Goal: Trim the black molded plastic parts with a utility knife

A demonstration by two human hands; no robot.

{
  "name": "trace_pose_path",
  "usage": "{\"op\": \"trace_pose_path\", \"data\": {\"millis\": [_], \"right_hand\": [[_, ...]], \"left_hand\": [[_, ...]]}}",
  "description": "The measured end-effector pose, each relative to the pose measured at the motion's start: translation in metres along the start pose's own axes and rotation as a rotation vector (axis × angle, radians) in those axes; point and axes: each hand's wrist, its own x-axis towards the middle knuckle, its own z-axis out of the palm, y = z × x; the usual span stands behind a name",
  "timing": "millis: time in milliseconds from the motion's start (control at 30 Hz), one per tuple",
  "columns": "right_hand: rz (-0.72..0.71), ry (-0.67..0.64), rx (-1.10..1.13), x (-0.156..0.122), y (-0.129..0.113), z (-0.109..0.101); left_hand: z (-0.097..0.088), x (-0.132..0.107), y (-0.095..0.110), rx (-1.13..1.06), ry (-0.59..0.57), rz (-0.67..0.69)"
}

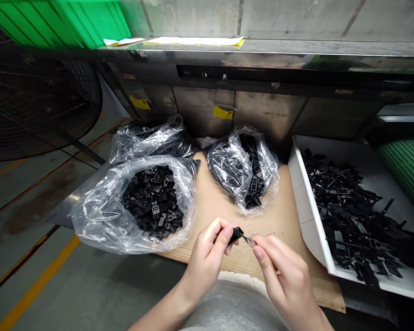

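Observation:
My left hand (209, 250) pinches a small black plastic part (236, 235) between thumb and fingers, above the cardboard. A thin, shiny, blade-like piece (248, 240) is pinched in my right hand (284, 269), its tip meeting the open end of the black part. Most of that thin piece is hidden by my fingers. Left of my hands, a clear plastic bag (100, 225) lies open, full of small black plastic parts (155, 202). Behind my hands, another clear bag (232, 168) holds similar black parts.
Cardboard (210, 197) covers the worktop. On the right, a white bin (310, 207) holds a heap of black plastic pieces (352, 216). A third bag (152, 135) sits at the back left. Beyond are a metal ledge (279, 46), a green crate (89, 23) and a large fan (37, 92).

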Motion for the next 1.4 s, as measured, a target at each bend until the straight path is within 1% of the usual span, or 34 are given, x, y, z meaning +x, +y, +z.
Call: {"op": "trace_pose_path", "data": {"millis": [100,233,300,367,400,467,567,667,800,933,1100,1200,1400], "right_hand": [[-0.001,-0.008,-0.050,-0.001,-0.003,0.002],[0.033,-0.012,-0.087,0.002,0.005,0.007],[0.075,-0.009,-0.124,0.004,0.012,0.007],[0.119,-0.011,-0.111,0.006,0.016,0.004],[0.131,-0.013,-0.074,0.006,0.017,0.002],[0.117,-0.028,0.031,0.005,0.014,-0.002],[0.001,-0.051,0.099,0.002,0.005,-0.007],[-0.088,-0.067,0.058,-0.001,-0.001,-0.007],[-0.090,-0.089,-0.005,-0.001,-0.001,-0.005],[-0.061,-0.101,-0.039,0.001,0.002,-0.004],[-0.017,-0.101,-0.030,0.003,0.006,-0.003],[-0.038,-0.104,-0.050,0.002,0.006,-0.003],[-0.046,-0.069,-0.092,0.000,-0.002,-0.003]], "left_hand": [[0.000,0.000,-0.001,-0.014,0.000,0.006],[-0.002,-0.003,-0.002,-0.055,-0.004,0.011],[-0.003,-0.004,-0.002,-0.139,-0.043,-0.029],[-0.006,-0.002,-0.002,-0.236,-0.109,-0.102],[-0.007,-0.001,-0.002,-0.271,-0.134,-0.139],[-0.008,0.004,-0.002,-0.296,-0.145,-0.183],[-0.009,0.010,-0.002,-0.260,-0.119,-0.181],[-0.007,0.010,0.000,-0.183,-0.113,-0.155],[-0.006,0.007,0.003,-0.077,-0.117,-0.127],[-0.006,0.006,0.003,-0.060,-0.097,-0.121],[-0.007,0.006,0.000,-0.051,-0.100,-0.117],[-0.007,0.004,0.001,0.035,-0.072,-0.056],[-0.001,-0.002,0.001,0.329,0.088,0.250]]}}
